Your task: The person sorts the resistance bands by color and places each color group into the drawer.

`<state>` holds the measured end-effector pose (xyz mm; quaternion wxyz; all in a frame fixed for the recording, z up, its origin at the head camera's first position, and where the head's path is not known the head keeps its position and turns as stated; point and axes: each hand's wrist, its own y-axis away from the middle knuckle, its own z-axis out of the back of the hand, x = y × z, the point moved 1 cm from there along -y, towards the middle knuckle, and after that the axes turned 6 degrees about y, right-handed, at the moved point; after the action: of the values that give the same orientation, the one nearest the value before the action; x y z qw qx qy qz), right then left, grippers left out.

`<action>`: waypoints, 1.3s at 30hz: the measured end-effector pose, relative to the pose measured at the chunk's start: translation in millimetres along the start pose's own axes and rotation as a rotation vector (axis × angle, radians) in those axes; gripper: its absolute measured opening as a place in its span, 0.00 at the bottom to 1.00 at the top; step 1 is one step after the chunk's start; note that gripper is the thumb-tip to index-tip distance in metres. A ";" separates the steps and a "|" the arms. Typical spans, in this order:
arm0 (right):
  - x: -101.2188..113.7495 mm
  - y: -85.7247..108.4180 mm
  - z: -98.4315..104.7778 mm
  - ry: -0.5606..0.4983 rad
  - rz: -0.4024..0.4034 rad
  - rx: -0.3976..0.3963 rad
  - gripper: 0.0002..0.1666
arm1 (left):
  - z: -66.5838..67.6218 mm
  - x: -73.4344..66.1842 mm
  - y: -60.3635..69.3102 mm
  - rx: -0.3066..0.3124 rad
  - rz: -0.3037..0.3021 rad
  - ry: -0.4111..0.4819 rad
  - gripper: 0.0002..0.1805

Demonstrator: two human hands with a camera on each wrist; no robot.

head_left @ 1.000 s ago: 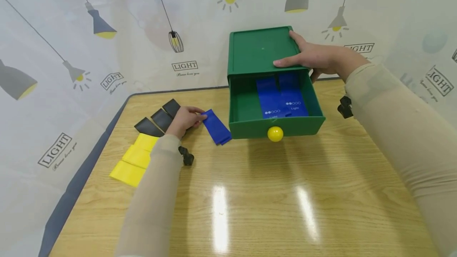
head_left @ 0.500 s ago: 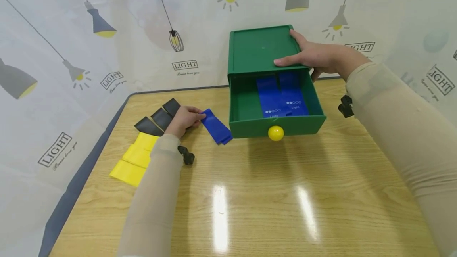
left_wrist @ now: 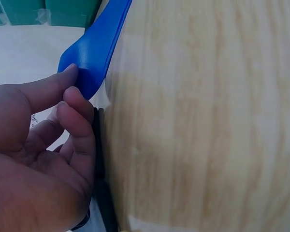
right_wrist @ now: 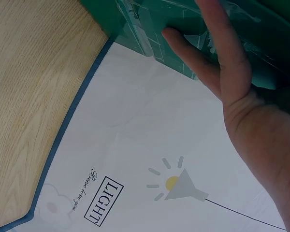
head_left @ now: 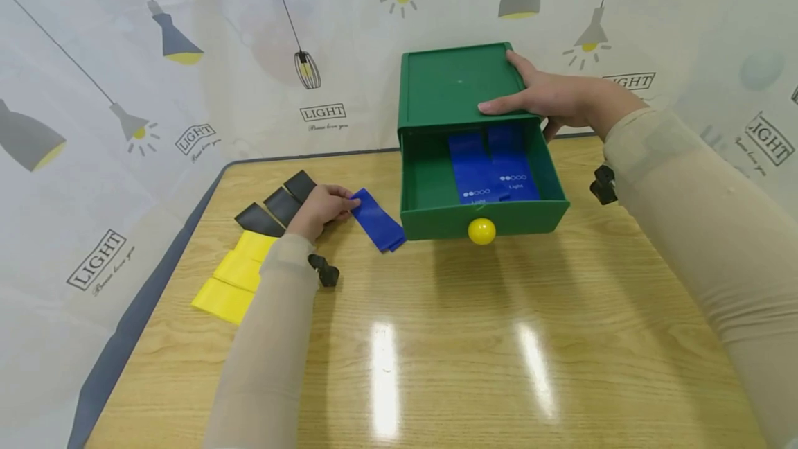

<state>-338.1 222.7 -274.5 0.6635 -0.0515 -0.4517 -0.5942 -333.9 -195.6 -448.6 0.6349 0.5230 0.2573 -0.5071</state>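
Left hand (head_left: 321,208), grip clamped on one end of a blue strip (head_left: 377,219), a second layer showing at its far end, by the left front corner of the open drawer (head_left: 433,224). Right hand (head_left: 557,97): grip apart, fingers spread over top and side of the green box (head_left: 460,83). In the drawer, blue pieces (head_left: 469,161) marked "Light". Left on the tabletop (head_left: 461,366): black pieces (head_left: 283,206), yellow pieces (head_left: 232,281) just beside them

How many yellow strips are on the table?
3 that I can see, beside the left sleeve: a near strip, a middle strip and a far strip. The sleeve may hide more.
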 end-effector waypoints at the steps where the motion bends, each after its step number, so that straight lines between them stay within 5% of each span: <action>1: 0.1 0.2 -0.2 -0.001 -0.001 0.000 0.74 | 0.1 0.1 0.3 0.002 -0.002 0.002 0.09; 19: 0.4 0.9 1.9 -0.006 -0.005 -0.005 0.74 | -0.6 -12.0 6.5 0.000 -0.049 -0.004 0.10; 23: 0.9 1.2 -0.1 -0.010 -0.008 -0.004 0.76 | 4.6 -31.6 20.9 -0.005 -0.117 0.014 0.11; 33: 1.1 0.3 0.0 -0.003 -0.003 -0.005 0.75 | 23.3 -104.3 77.9 -0.071 -0.395 0.063 0.11; 39: -0.2 -0.4 0.0 -0.013 0.001 -0.003 0.75 | 23.5 -128.2 103.3 -0.094 -0.494 0.030 0.12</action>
<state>-338.4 222.7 -274.8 0.6609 -0.0566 -0.4550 -0.5941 -289.6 -175.7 -289.5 0.5115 0.4218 0.4101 -0.6263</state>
